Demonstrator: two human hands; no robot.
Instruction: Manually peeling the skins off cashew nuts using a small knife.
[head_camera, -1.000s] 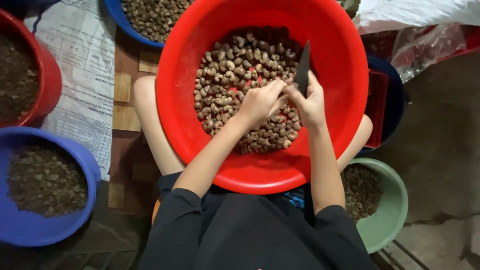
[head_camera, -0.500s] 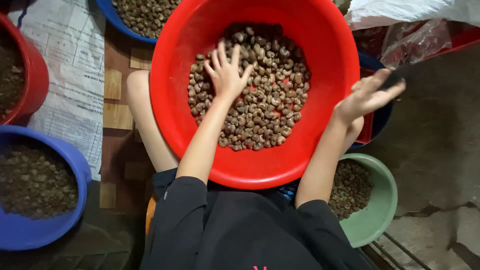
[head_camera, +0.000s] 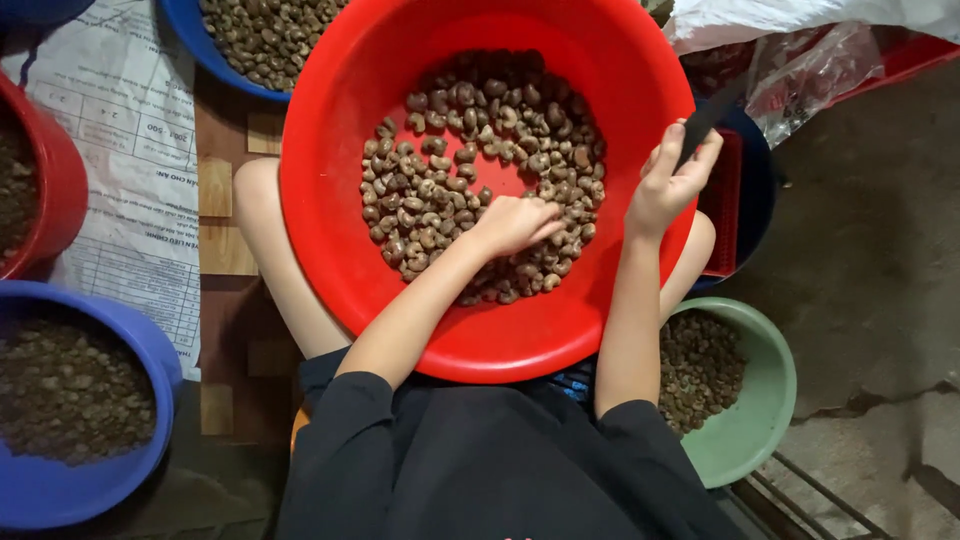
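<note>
A big red basin (head_camera: 330, 180) rests on my lap, holding a heap of brown cashew nuts (head_camera: 470, 150). My left hand (head_camera: 515, 222) lies low in the heap near its front, fingers curled down over a few nuts. My right hand (head_camera: 668, 185) hovers at the basin's right rim. Its fingers grip a dark-bladed knife (head_camera: 708, 118) that points up and to the right.
A blue basin (head_camera: 215, 55) of nuts sits at the back. At the left are a red basin (head_camera: 55, 170) and a blue basin (head_camera: 120, 345) with dark bits. A green bowl (head_camera: 765, 400) of shells is at my right knee. Newspaper (head_camera: 120, 140) covers the floor; a plastic bag (head_camera: 810, 60) lies back right.
My left hand went from spread above the nuts to curled down into the heap nearer me. My right hand came back from outside the basin to its right rim with the knife.
</note>
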